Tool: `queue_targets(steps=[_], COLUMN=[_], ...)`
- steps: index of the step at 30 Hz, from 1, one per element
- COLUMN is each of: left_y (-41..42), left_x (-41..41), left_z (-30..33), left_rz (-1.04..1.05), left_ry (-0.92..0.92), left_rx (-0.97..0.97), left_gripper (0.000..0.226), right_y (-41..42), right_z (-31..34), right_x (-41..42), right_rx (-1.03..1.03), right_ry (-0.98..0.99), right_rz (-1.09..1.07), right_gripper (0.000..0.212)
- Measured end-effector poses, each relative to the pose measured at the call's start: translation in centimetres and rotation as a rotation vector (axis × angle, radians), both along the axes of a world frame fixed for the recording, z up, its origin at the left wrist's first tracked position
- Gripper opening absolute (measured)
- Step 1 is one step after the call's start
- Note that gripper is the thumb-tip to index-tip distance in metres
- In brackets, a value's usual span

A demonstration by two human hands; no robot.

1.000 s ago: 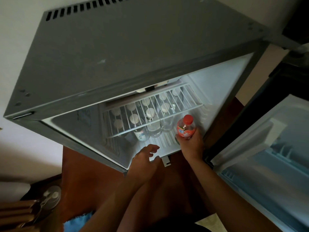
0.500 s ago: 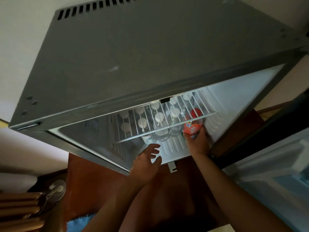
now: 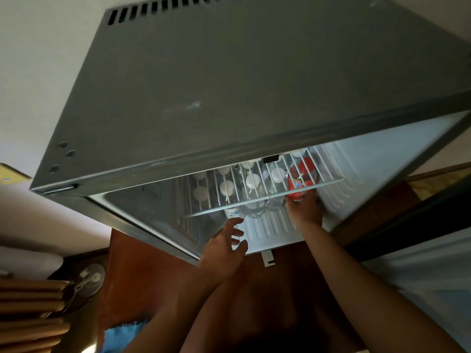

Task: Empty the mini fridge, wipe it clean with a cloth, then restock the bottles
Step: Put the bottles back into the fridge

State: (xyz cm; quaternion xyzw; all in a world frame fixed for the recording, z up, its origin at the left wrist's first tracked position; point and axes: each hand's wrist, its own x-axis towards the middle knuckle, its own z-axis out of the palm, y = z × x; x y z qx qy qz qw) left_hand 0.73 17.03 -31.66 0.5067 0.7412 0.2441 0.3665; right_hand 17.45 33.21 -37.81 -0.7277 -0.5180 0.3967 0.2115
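Observation:
The grey mini fridge (image 3: pixel 254 85) stands open below me, its white inside lit. Under the white wire shelf (image 3: pixel 257 197) stand several clear water bottles (image 3: pixel 253 183) with white caps. My right hand (image 3: pixel 304 208) grips a red-capped bottle with an orange label (image 3: pixel 300 179), holding it upright under the right end of the shelf beside the water bottles. My left hand (image 3: pixel 224 247) hovers at the fridge's front edge with fingers spread and relaxed, holding nothing, close to a labelled bottle (image 3: pixel 232 212).
The open fridge door (image 3: pixel 430 263) hangs at the right. A blue cloth (image 3: pixel 122 335) lies low at the left on the reddish-brown cabinet (image 3: pixel 142 276). A small fan (image 3: pixel 86 281) and stacked wooden slats (image 3: pixel 30 309) sit at the far left.
My right hand has pushed the red-capped bottle deeper into the fridge, from in front of the shelf to under it. My left hand has stayed near the front edge.

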Motion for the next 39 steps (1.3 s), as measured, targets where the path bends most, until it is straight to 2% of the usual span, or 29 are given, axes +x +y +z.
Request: queue_targets(steps=[11, 16, 20, 24, 27, 35, 39], left_y=[-2.0, -4.2, -6.3, -8.3, -9.7, -13.8, -15.6], left_x=[0.1, -0.3, -1.1, -2.5, -4.0, -10.9, -15.1], left_z=[0.7, 0.2, -0.7, -1.3, -1.1, -0.3, -0.4], left_rz=[0.008, 0.017, 0.025, 0.023, 0.024, 0.15, 0.223], left_ry=[0.016, -0.005, 0.017, 0.013, 0.003, 0.004, 0.001], left_rx=[0.026, -0.018, -0.057, -0.058, -0.052, -0.034, -0.057], left_gripper=[0.037, 0.031, 0.027, 0.021, 0.023, 0.019, 0.025], right_y=[-3.8, -7.9, -11.6, -14.1, -15.9, -21.5, -23.5], right_z=[1.6, 1.6, 1.2, 1.4, 2.1, 4.2, 4.8], right_x=[0.7, 0.2, -1.1, -3.0, -4.5, -12.3, -16.1], right_rx=[-0.05, -0.035, -0.081, -0.145, -0.192, -0.263, -0.295], right_ry=[-0.095, -0.017, -0.049, -0.079, -0.101, 0.024, 0.063], right_rz=[0.031, 0.034, 0.138, 0.226, 0.344, 0.587, 0.678], right_gripper=[0.051, 0.035, 0.025, 0.035, 0.024, 0.012, 0.014])
